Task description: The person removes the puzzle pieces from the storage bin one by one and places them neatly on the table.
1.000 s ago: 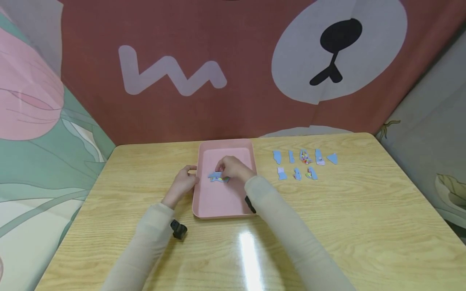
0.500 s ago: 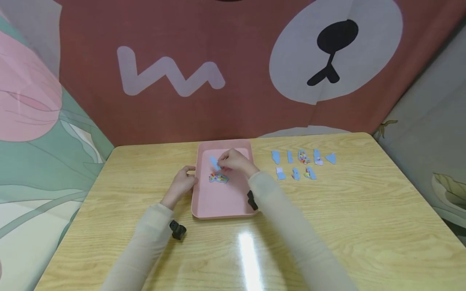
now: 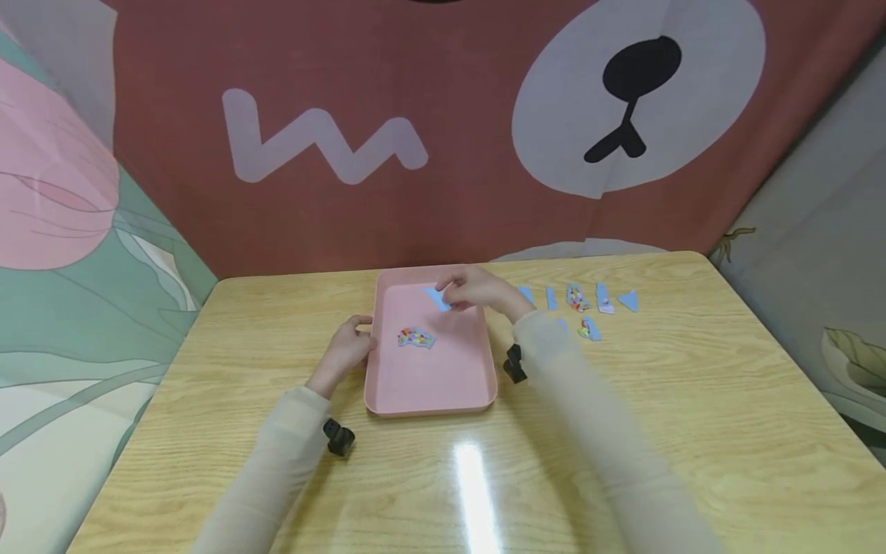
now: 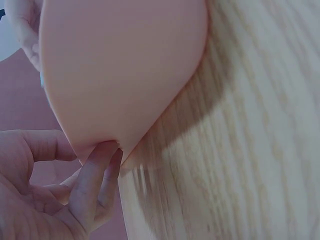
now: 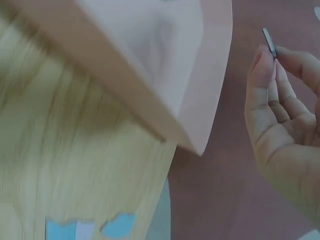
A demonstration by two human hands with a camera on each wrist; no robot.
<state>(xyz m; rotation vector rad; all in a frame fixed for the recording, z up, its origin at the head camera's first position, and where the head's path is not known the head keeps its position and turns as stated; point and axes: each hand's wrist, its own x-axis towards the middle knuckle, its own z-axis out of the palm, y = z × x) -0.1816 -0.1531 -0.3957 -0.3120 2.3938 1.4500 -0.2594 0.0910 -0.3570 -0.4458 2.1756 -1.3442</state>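
Note:
My right hand (image 3: 477,291) pinches a light blue puzzle piece (image 3: 438,299) between thumb and fingers, held up over the far right part of a pink tray (image 3: 432,392). Seen edge-on in the right wrist view, that puzzle piece (image 5: 270,42) is thin and flat. A multicoloured puzzle piece (image 3: 416,337) lies on the tray floor, left of its middle. At the tray's left side my left hand (image 3: 346,348) holds the wall. In the left wrist view, the left hand (image 4: 60,192) has its thumb against the outer wall and a finger at the rim.
Right of the tray, several blue puzzle pieces lie in two rows on the wooden table (image 3: 657,431), among them a colourful piece (image 3: 577,298) and a triangular piece (image 3: 628,301). My right forearm partly covers some. A printed curtain (image 3: 332,223) hangs behind the table.
My right hand lifts the blue piece off the multicoloured one and carries it up and to the right, towards the tray's far right corner. The left hand stays at the tray wall.

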